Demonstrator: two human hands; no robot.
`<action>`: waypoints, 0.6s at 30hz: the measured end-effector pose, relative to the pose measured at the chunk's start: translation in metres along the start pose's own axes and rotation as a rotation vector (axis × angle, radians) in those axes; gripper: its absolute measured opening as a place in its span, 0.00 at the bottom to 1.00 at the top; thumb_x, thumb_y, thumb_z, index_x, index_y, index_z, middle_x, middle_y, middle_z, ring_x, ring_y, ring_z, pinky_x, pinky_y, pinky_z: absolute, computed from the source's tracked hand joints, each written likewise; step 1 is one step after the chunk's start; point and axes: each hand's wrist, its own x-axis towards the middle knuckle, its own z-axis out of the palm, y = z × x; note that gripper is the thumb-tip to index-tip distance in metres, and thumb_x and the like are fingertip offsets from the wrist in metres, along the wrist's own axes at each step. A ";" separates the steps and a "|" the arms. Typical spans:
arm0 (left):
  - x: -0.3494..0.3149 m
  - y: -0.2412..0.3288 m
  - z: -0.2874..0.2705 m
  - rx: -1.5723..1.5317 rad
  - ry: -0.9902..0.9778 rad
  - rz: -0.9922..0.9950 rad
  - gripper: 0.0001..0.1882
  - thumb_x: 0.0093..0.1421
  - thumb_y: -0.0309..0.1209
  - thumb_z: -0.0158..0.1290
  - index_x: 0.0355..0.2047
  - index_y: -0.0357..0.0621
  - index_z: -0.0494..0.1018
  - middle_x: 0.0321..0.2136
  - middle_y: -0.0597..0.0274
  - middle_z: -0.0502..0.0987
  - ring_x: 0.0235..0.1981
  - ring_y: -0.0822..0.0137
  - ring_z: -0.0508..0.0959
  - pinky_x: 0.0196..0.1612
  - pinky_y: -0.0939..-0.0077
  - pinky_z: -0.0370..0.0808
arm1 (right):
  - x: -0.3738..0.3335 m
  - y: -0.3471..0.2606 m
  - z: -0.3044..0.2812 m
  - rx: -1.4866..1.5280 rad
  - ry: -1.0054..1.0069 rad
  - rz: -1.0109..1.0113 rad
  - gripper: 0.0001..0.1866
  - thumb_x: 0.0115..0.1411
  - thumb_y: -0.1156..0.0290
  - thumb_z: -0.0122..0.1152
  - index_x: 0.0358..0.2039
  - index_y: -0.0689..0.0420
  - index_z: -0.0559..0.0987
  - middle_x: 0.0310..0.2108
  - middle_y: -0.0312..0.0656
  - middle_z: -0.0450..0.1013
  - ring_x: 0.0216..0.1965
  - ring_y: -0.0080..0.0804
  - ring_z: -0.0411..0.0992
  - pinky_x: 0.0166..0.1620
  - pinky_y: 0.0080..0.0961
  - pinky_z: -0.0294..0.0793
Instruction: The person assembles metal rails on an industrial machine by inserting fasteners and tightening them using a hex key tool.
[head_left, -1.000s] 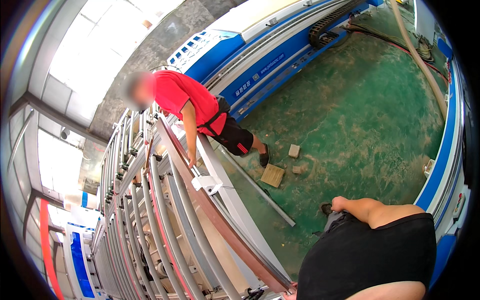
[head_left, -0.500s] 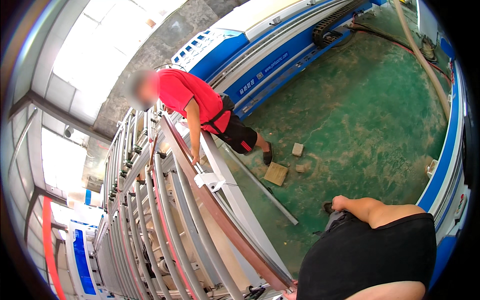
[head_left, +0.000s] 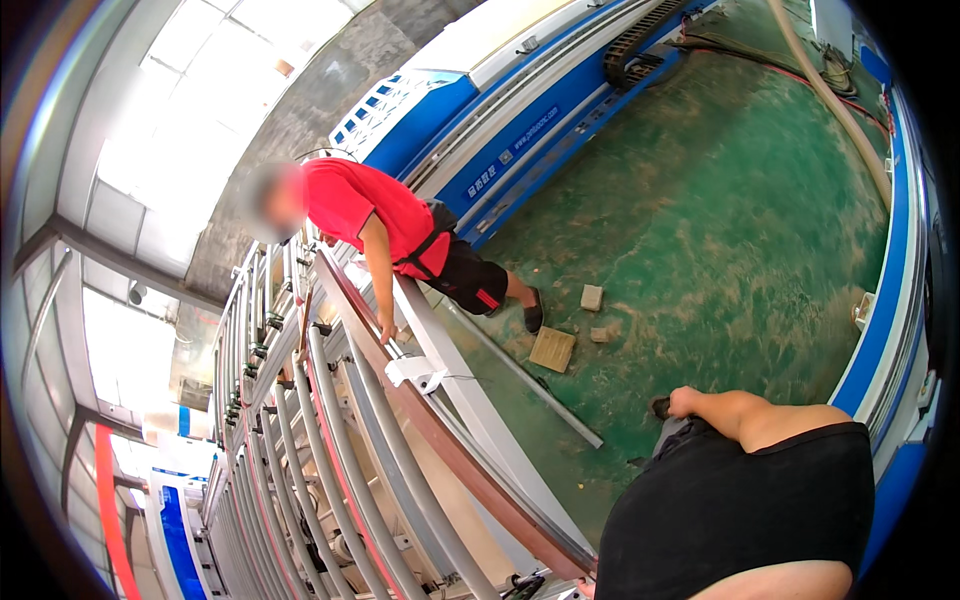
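Head view: brown strip [head_left: 455, 460] lies lengthwise beside the rollers [head_left: 408, 462]; left hand [head_left: 587, 588] at near end, mostly hidden, grip can't be told; right hand [head_left: 684, 402] lowered, grip unclear; co-worker's hand [head_left: 387, 328] alongside; strip seems laid, hands not yet clear.

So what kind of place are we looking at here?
Probably a workshop or small factory: there's a long blue and white machine, a big frame of grey metal bars, and a dusty green floor with hoses or cables lying around.
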 end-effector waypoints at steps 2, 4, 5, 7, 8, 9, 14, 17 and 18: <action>0.003 0.002 0.001 0.003 0.002 -0.006 0.26 0.54 0.47 0.51 0.48 0.44 0.68 0.38 0.54 0.75 0.37 0.59 0.77 0.31 0.71 0.73 | 0.002 0.007 0.005 -0.104 0.009 -0.143 0.18 0.49 0.57 0.58 0.30 0.59 0.83 0.33 0.54 0.77 0.37 0.50 0.76 0.42 0.41 0.75; -0.001 0.006 -0.005 -0.006 0.024 0.003 0.26 0.54 0.47 0.51 0.48 0.43 0.68 0.38 0.54 0.75 0.37 0.59 0.77 0.31 0.71 0.73 | -0.005 -0.001 0.004 0.004 0.054 -0.042 0.19 0.49 0.55 0.58 0.30 0.59 0.83 0.33 0.54 0.77 0.37 0.50 0.76 0.42 0.42 0.75; -0.004 0.008 -0.008 -0.021 0.032 0.012 0.26 0.54 0.47 0.51 0.48 0.43 0.68 0.38 0.54 0.75 0.37 0.59 0.77 0.31 0.71 0.73 | -0.012 -0.015 0.001 0.162 0.101 0.138 0.20 0.49 0.54 0.58 0.30 0.59 0.83 0.33 0.54 0.77 0.37 0.51 0.76 0.41 0.42 0.75; -0.012 0.006 -0.006 -0.045 0.050 0.009 0.27 0.54 0.47 0.51 0.48 0.43 0.68 0.38 0.54 0.75 0.36 0.59 0.77 0.31 0.71 0.73 | -0.016 -0.020 -0.005 0.141 0.150 0.083 0.20 0.49 0.55 0.56 0.28 0.61 0.82 0.32 0.54 0.78 0.35 0.52 0.76 0.40 0.43 0.75; -0.005 0.002 0.000 -0.046 0.080 -0.014 0.27 0.54 0.47 0.51 0.49 0.43 0.68 0.38 0.53 0.75 0.36 0.59 0.77 0.32 0.71 0.74 | -0.017 -0.008 -0.006 0.121 0.150 0.057 0.19 0.49 0.56 0.56 0.27 0.61 0.82 0.31 0.54 0.77 0.34 0.52 0.76 0.40 0.43 0.76; -0.011 0.004 0.000 -0.064 0.089 0.010 0.27 0.54 0.47 0.51 0.49 0.43 0.68 0.38 0.53 0.75 0.36 0.59 0.77 0.32 0.71 0.74 | -0.023 -0.023 -0.011 0.178 0.175 0.116 0.19 0.49 0.57 0.56 0.27 0.60 0.82 0.30 0.55 0.77 0.34 0.52 0.77 0.40 0.43 0.76; -0.005 -0.004 0.001 -0.121 0.213 0.024 0.28 0.53 0.48 0.51 0.49 0.43 0.68 0.38 0.53 0.75 0.36 0.58 0.77 0.32 0.71 0.74 | -0.026 -0.013 -0.011 0.098 0.112 0.084 0.19 0.50 0.57 0.56 0.28 0.61 0.83 0.30 0.56 0.77 0.35 0.55 0.75 0.40 0.46 0.74; -0.017 -0.013 0.003 -0.119 0.227 0.101 0.29 0.54 0.48 0.50 0.50 0.42 0.67 0.40 0.54 0.75 0.36 0.59 0.77 0.31 0.72 0.75 | -0.036 -0.020 -0.022 0.123 0.081 0.132 0.19 0.50 0.57 0.57 0.30 0.61 0.83 0.34 0.56 0.77 0.38 0.56 0.75 0.41 0.46 0.74; -0.012 -0.012 0.004 -0.113 0.213 0.069 0.28 0.54 0.49 0.50 0.49 0.42 0.67 0.39 0.54 0.75 0.36 0.59 0.77 0.31 0.72 0.75 | -0.041 -0.014 -0.029 0.135 0.015 0.182 0.22 0.47 0.56 0.61 0.35 0.62 0.81 0.38 0.57 0.77 0.42 0.55 0.75 0.44 0.44 0.75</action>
